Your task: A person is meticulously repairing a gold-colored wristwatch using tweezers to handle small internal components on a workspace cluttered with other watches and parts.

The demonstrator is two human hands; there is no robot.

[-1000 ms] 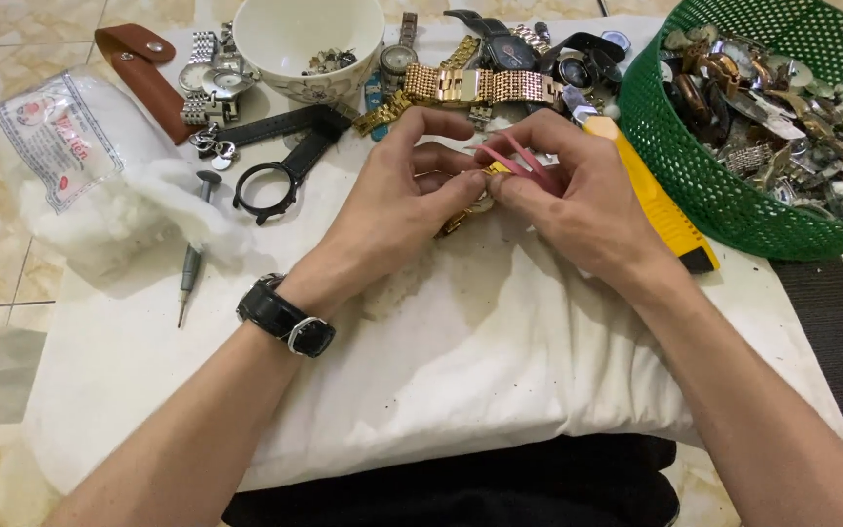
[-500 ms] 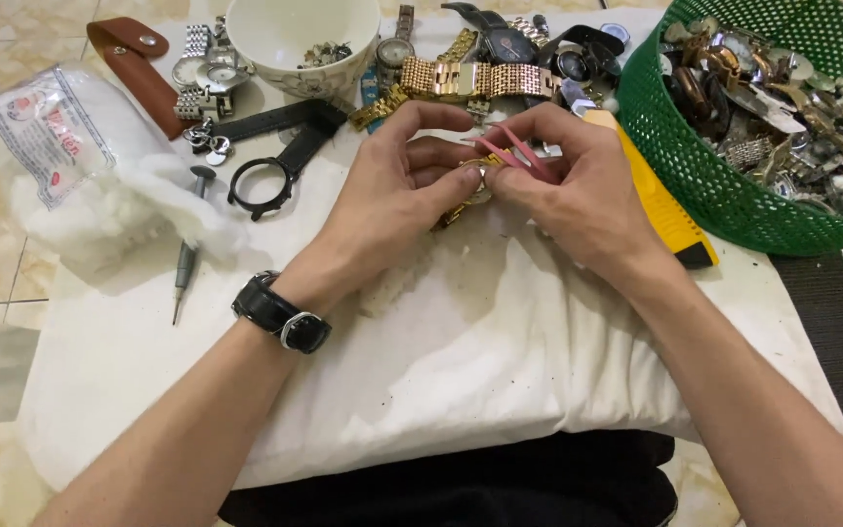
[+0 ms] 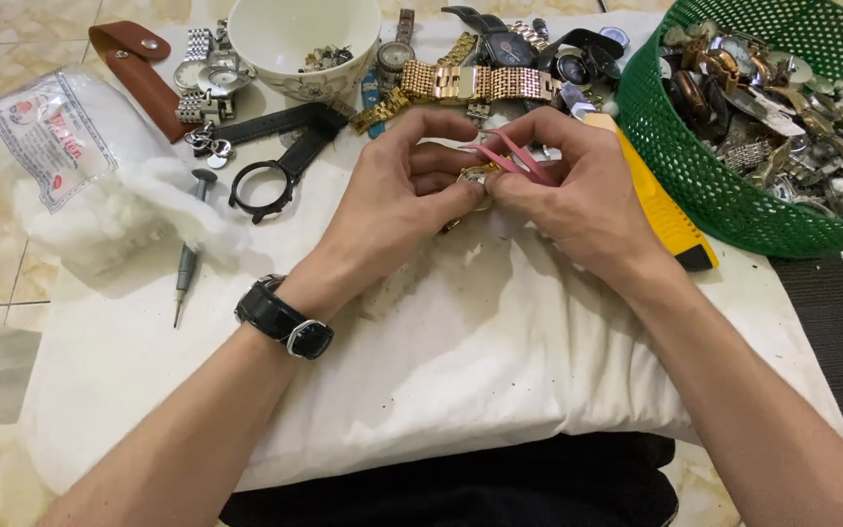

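My left hand [image 3: 397,200] pinches a small gold watch part [image 3: 475,178] between thumb and fingers, above a white cushion [image 3: 421,351]. My right hand [image 3: 578,190] holds pink tweezers [image 3: 517,156] whose tips rest on that gold part. Both hands meet at the middle of the view. A black wristwatch [image 3: 283,318] sits on my left wrist. Most of the gold part is hidden by my fingers.
A green basket [image 3: 695,185] full of watches stands at the right. A white bowl [image 3: 290,39], gold watch bands [image 3: 475,83], a black watch case [image 3: 263,185], a small screwdriver [image 3: 187,259], a cotton bag [image 3: 60,156], a brown strap [image 3: 139,68] and a yellow tool [image 3: 656,200] lie around.
Both hands stay together on the gold part; the fingers and tweezers shifted only slightly. The view itself drifted a little.
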